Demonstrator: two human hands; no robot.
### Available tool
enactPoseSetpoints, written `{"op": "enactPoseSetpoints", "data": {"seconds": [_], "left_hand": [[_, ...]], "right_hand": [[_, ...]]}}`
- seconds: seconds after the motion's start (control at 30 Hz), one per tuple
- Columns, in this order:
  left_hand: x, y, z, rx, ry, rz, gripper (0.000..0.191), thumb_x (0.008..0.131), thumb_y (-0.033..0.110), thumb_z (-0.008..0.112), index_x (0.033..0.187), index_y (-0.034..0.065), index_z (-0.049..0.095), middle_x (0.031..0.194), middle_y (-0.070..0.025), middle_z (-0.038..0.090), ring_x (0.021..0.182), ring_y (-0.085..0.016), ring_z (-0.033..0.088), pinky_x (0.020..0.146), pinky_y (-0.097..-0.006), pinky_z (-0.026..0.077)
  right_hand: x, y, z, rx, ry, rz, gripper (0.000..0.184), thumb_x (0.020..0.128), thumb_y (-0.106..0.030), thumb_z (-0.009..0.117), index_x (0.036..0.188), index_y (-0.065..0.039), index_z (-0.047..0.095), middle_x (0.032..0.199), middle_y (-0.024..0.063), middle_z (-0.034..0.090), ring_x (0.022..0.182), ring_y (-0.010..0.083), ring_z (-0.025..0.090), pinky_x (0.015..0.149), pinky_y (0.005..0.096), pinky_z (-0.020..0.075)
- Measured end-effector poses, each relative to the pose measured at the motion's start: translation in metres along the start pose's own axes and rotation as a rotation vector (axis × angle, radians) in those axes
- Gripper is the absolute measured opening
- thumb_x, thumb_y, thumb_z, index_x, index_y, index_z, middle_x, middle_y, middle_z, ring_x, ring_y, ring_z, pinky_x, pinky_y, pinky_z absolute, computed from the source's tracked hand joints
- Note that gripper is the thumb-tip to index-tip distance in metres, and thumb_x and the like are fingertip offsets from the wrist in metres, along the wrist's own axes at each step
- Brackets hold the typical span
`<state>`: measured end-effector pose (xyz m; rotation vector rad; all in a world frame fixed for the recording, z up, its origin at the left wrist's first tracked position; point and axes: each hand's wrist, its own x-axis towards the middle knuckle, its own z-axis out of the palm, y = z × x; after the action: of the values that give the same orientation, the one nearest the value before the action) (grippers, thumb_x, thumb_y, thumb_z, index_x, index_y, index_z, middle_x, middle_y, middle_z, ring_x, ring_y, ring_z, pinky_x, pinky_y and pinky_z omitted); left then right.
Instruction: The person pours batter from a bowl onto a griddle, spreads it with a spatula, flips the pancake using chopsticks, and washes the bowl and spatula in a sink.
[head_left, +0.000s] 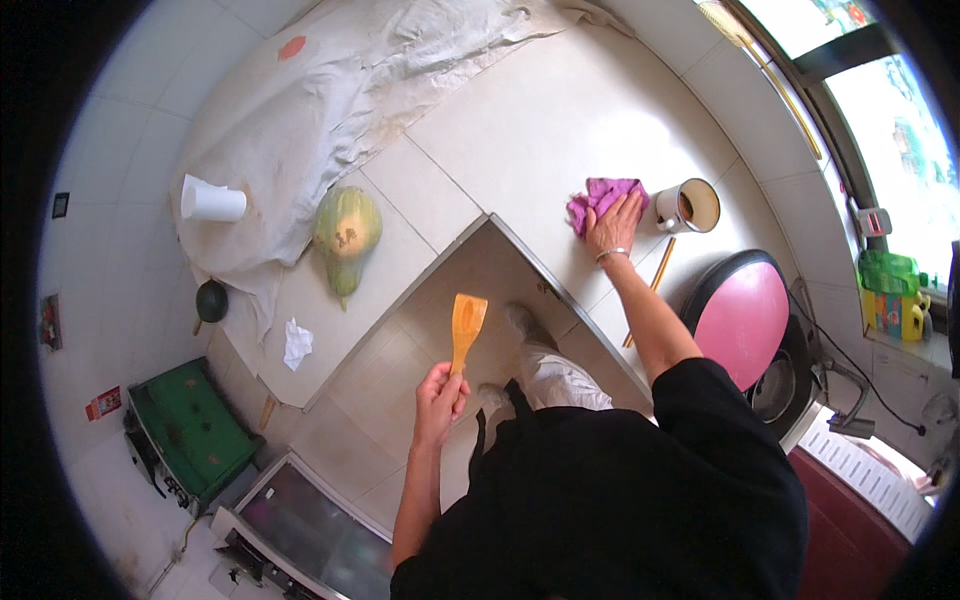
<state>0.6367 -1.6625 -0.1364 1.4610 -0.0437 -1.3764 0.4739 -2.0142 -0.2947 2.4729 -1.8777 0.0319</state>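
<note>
My left hand (441, 400) grips the handle of a wooden spatula (468, 324), its flat blade pointing up and away from me over the floor. On the tiled counter (540, 142), my right hand (618, 225) presses on a crumpled purple cloth (604, 196). Just right of that cloth stands a white enamel mug (688, 207) with a dark rim and something brown inside. A pair of wooden chopsticks (660, 270) lies on the counter beside my right forearm, partly hidden by it.
A squash (347, 236), a crumpled tissue (298, 344) and a white paper roll (214, 203) rest on the left counter, near a bunched white cloth (277, 142). At right, a pink lid (742, 322) leans near the faucet (851, 420). The counter's metal edge (540, 270) borders the floor.
</note>
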Motion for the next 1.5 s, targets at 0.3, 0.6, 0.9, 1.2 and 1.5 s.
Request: {"op": "enactPoseSetpoints", "data": {"seconds": [0.3, 0.6, 0.9, 1.2, 1.5], "left_hand": [[-0.047, -0.007, -0.027, -0.109, 0.022, 0.125, 0.016, 0.094, 0.016, 0.047, 0.104, 0.0039, 0.051, 0.071, -0.0015, 0.053, 0.044, -0.003, 0.039, 0.037, -0.0171, 0.027], [-0.112, -0.057, -0.082, 0.202, 0.306, 0.463, 0.016, 0.094, 0.014, 0.044, 0.096, 0.0026, 0.056, 0.060, -0.0014, 0.047, 0.051, -0.008, 0.041, 0.047, -0.0259, 0.036], [-0.169, -0.053, -0.120, 0.219, 0.570, 0.556, 0.014, 0.093, 0.011, 0.044, 0.093, 0.0013, 0.054, 0.061, 0.0028, 0.044, 0.052, -0.006, 0.039, 0.048, -0.0233, 0.034], [-0.240, -0.036, -0.146, -0.084, 0.793, 0.561, 0.016, 0.094, 0.014, 0.044, 0.091, 0.0047, 0.056, 0.058, 0.0048, 0.040, 0.049, -0.003, 0.034, 0.043, -0.0198, 0.028], [-0.202, -0.036, -0.131, -0.058, 1.069, 0.643, 0.018, 0.094, 0.015, 0.044, 0.084, 0.0015, 0.051, 0.060, 0.0011, 0.044, 0.053, -0.008, 0.040, 0.047, -0.0253, 0.034]], "right_hand": [[-0.194, -0.021, -0.013, 0.619, -0.016, -0.313, 0.045, 0.092, -0.020, 0.045, 0.128, 0.006, 0.040, 0.138, 0.0229, 0.034, 0.129, 0.0307, 0.034, 0.106, 0.0364, 0.0267], [-0.306, -0.225, -0.189, 1.793, -0.513, -0.382, 0.039, 0.080, -0.021, 0.067, 0.108, 0.003, 0.053, 0.099, 0.0046, 0.059, 0.086, 0.0101, 0.052, 0.079, 0.0261, 0.0443], [-0.316, -0.334, -0.149, 1.470, -0.586, -0.460, 0.024, 0.076, -0.019, 0.067, 0.084, 0.004, 0.065, 0.070, 0.0083, 0.065, 0.064, 0.0124, 0.056, 0.060, 0.0298, 0.0473], [-0.293, -0.376, -0.178, 1.804, -1.423, -0.268, 0.045, 0.084, -0.035, 0.062, 0.108, 0.003, 0.055, 0.098, 0.0123, 0.063, 0.081, 0.0228, 0.064, 0.071, 0.0337, 0.0545], [-0.406, -0.364, -0.231, 1.722, -1.774, -0.321, 0.024, 0.087, -0.021, 0.061, 0.102, -0.002, 0.058, 0.090, 0.0051, 0.062, 0.077, 0.0149, 0.061, 0.070, 0.0278, 0.0507]]}}
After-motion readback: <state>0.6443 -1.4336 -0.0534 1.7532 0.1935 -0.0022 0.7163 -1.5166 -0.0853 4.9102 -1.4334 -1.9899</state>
